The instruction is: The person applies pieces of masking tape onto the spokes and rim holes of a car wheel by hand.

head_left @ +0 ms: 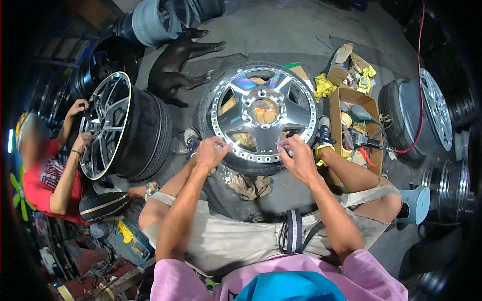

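Note:
A polished alloy wheel rim (261, 131) lies face up in front of me on a black tyre (207, 108), its outer lip ringed with small holes or bolts. My left hand (213, 152) is at the lip's near left side, fingers curled together; whatever they pinch is too small to make out. At the near right of the lip, my right hand (299, 156) is closed in a pinch around something small and pale, its kind unclear. Bits of cardboard show through the spoke openings. A crumpled brown cloth (246, 185) lies on the floor between my legs and the tyre.
At left, a co-worker in a red shirt (42, 190) handles an upright grey wheel (106, 125). A black dog (173, 67) lies beyond. Right of me stands a cardboard box (369, 103) of tools, with a red hose (420, 75) and another wheel (436, 109) beside it.

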Tool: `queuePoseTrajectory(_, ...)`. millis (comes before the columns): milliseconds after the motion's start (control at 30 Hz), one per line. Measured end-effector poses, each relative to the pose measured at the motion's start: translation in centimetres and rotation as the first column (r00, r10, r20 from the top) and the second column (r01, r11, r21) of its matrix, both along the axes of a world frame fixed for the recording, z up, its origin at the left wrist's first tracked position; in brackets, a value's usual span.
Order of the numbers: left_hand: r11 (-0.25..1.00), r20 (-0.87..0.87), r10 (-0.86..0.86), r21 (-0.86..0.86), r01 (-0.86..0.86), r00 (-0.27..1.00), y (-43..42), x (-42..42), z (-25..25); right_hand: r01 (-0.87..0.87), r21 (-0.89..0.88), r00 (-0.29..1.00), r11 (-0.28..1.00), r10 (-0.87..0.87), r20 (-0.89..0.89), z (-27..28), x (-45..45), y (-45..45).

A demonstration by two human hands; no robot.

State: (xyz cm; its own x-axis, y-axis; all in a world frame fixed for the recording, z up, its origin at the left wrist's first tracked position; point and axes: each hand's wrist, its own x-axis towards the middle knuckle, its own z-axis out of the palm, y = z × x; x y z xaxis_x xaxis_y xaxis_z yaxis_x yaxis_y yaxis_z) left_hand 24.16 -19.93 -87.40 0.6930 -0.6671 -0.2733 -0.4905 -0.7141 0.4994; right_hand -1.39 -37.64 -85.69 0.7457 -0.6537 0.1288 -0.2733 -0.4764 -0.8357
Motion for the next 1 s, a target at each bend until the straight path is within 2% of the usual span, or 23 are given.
queuePoseTrajectory(67,0.994,0.026,0.004,-0.110,-0.001,1.000,-0.4,0.4,-1.0,-0.003,-0.021,1.000,1.000,0.002,-0.020,-0.2,-0.1,-0.3)
queuePoseTrajectory(300,0.999,0.137,-0.017,-0.035,0.022,0.990,0.0,0.4,-0.9,-0.019,-0.020,1.000,1.000,0.019,-0.010,-0.3,0.0,-0.5)
queuePoseTrajectory(367,0.998,0.222,0.035,0.037,-0.044,0.974,1.4,2.0,-1.5,-0.008,-0.012,1.000,1.000,0.008,-0.001,0.4,-0.1,-0.7)
queuePoseTrajectory(433,0.983,0.453,0.087,0.108,-0.151,0.887,4.2,5.5,-2.5,0.013,-0.022,1.000,1.000,-0.013,0.002,1.1,-0.1,-1.2)
queuePoseTrajectory(500,0.908,0.471,0.269,0.167,-0.384,0.840,7.1,8.7,1.0,0.022,-0.014,1.000,1.000,-0.022,0.018,1.2,-0.1,-1.4)
queuePoseTrajectory(567,0.913,0.415,0.378,-0.015,-0.409,0.828,9.8,11.9,0.9,0.030,-0.005,0.999,1.000,-0.030,0.025,1.6,0.1,-1.3)
queuePoseTrajectory(600,0.939,0.172,0.341,-0.019,-0.343,0.924,10.6,14.1,-1.0,0.035,-0.001,0.999,0.999,-0.035,0.033,1.4,0.4,-1.1)
queuePoseTrajectory(633,0.979,0.056,0.204,-0.009,-0.204,0.977,8.6,11.6,0.8,0.024,0.015,0.999,1.000,-0.025,0.035,1.0,0.7,-1.0)
queuePoseTrajectory(667,0.991,-0.194,0.042,-0.114,-0.066,0.980,7.7,10.5,-0.6,0.010,0.028,0.999,1.000,-0.011,0.033,0.8,0.9,-0.8)
queuePoseTrajectory(700,0.992,-0.356,0.003,-0.113,-0.046,0.935,5.5,7.4,1.7,0.004,0.022,1.000,1.000,-0.004,0.030,0.9,0.9,-0.7)
queuePoseTrajectory(733,0.990,-0.526,0.091,-0.043,-0.133,0.845,3.8,5.1,2.7,-0.014,0.007,0.999,1.000,0.014,0.030,1.0,0.8,-0.4)
queuePoseTrajectory(767,0.987,-0.597,0.118,-0.019,-0.161,0.794,3.4,4.4,1.1,-0.032,-0.007,0.999,0.999,0.033,0.030,1.0,0.7,-0.2)
queuePoseTrajectory(800,0.981,-0.612,0.110,-0.058,-0.183,0.783,3.4,4.4,-2.1,-0.027,0.032,0.999,0.999,0.025,0.041,0.7,0.5,0.0)
queuePoseTrajectory(833,0.975,-0.626,0.099,-0.094,-0.201,0.773,3.0,3.8,-3.1,-0.030,0.032,0.999,0.999,0.029,0.035,0.5,0.3,-0.1)
queuePoseTrajectory(900,0.979,-0.616,0.137,-0.035,-0.201,0.775,2.8,3.4,-4.2,-0.007,0.009,1.000,1.000,0.007,-0.022,0.1,0.0,-0.5)
queuePoseTrajectory(933,0.979,-0.599,0.173,0.021,-0.201,0.782,2.8,3.2,-4.0,-0.001,0.016,1.000,1.000,0.001,0.006,-0.1,0.3,-0.6)
queuePoseTrajectory(1000,0.973,-0.600,0.180,-0.007,-0.231,0.779,2.7,3.1,-3.6,-0.009,0.013,1.000,1.000,0.009,-0.002,-0.1,0.4,-0.5)
